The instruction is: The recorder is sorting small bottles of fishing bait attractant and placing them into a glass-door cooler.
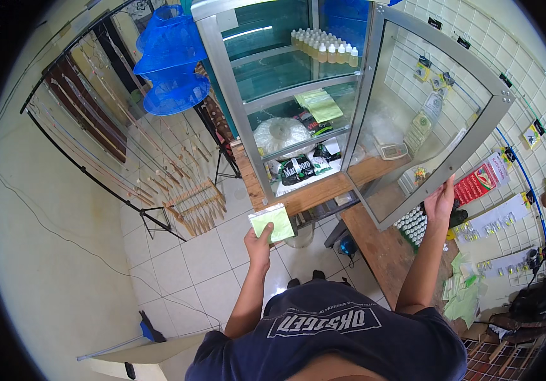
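Observation:
My left hand (258,247) pinches a flat, pale green packet (275,223) with a silvery top edge, thumb on its face. It is just in front of the wooden ledge (301,197) under an aluminium-framed glass cabinet (235,97). To the right, my right hand (438,202) grips the outer edge of the cabinet's swung-out glass door (473,138), its fingers partly hidden behind the frame. Inside, similar green packets (320,105) lie on a middle shelf. Above them stand rows of small dropper bottles (332,50). Lower down are a clear plastic bag (280,135) and black printed packages (296,170).
A wooden bench (377,247) at right carries white-capped bottles (413,228) and loose green packets (463,295). Fishing tackle hangs on a wire grid (506,62). At left are blue mesh nets (173,62) and a wooden-handled rod rack (196,205). A digital scale (393,151) shows through the door.

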{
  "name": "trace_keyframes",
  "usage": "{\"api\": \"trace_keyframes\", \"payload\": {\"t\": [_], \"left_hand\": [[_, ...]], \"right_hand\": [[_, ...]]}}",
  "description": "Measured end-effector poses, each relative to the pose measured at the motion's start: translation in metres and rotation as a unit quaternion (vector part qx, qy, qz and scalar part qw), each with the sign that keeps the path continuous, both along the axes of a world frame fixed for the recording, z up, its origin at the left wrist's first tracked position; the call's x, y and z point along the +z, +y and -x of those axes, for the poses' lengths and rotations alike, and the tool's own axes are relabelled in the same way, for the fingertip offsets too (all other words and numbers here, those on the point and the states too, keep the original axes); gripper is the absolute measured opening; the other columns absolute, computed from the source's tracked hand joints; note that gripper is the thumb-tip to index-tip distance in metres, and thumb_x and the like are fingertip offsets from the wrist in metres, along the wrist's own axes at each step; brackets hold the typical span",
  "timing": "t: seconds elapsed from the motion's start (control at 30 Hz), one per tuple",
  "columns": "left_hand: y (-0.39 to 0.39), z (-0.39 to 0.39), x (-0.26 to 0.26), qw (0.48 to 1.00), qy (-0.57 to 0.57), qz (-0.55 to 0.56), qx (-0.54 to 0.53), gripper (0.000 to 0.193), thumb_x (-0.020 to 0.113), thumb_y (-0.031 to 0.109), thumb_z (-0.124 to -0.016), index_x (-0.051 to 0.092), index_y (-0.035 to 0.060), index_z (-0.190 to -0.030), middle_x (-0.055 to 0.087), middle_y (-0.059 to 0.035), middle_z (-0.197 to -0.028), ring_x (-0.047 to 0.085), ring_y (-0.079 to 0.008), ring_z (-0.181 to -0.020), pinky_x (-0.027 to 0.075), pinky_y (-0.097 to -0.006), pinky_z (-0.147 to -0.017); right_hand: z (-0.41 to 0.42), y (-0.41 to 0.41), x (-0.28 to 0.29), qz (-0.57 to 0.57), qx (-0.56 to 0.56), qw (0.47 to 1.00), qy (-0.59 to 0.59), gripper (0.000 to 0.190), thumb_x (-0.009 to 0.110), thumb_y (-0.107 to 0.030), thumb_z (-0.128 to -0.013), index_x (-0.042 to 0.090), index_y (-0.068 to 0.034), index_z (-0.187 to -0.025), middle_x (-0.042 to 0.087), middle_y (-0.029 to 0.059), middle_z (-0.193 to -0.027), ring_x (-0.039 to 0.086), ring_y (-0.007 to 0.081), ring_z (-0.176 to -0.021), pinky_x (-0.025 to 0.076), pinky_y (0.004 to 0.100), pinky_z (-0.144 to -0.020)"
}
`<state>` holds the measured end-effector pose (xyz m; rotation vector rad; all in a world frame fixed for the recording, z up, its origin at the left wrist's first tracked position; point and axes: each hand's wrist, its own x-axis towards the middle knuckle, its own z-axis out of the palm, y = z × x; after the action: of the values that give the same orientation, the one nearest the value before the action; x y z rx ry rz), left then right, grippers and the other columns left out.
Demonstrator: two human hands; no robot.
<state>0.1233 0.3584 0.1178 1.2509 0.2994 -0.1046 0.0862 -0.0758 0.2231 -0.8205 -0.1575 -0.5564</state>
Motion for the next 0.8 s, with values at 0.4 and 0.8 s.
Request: {"api": "trace_keyframes", "payload": {"t": [0.4, 0.8], "left_hand": [[-0.02, 0.002, 0.0, 1.0, 0.012, -0.009, 0.006, 0.023, 0.062, 0.015, -0.086, 0.058, 0.0004, -0.103, 0.066, -0.0104, -0.093, 0.066, -0.0185, -0.077, 0.057, -0.0317, -0.061], [-0.055, -0.01, 0.003, 1.0, -0.007, -0.01, 0.023, 0.023, 0.061, 0.018, -0.088, 0.059, -0.0009, -0.101, 0.064, -0.0076, -0.091, 0.063, -0.0148, -0.073, 0.054, -0.0294, -0.059]], "right_hand": [[-0.019, -0.022, 0.006, -0.01, -0.126, 0.989, 0.082, 0.035, 0.036, -0.039, -0.098, 0.054, -0.01, -0.108, 0.06, 0.0047, -0.094, 0.06, 0.0214, -0.085, 0.052, 0.0382, -0.071], [-0.007, -0.045, -0.058, 0.008, 0.036, 0.999, -0.028, 0.042, 0.05, -0.044, -0.091, 0.053, -0.008, -0.112, 0.051, 0.0043, -0.122, 0.045, 0.0184, -0.117, 0.04, 0.0398, -0.096]]}}
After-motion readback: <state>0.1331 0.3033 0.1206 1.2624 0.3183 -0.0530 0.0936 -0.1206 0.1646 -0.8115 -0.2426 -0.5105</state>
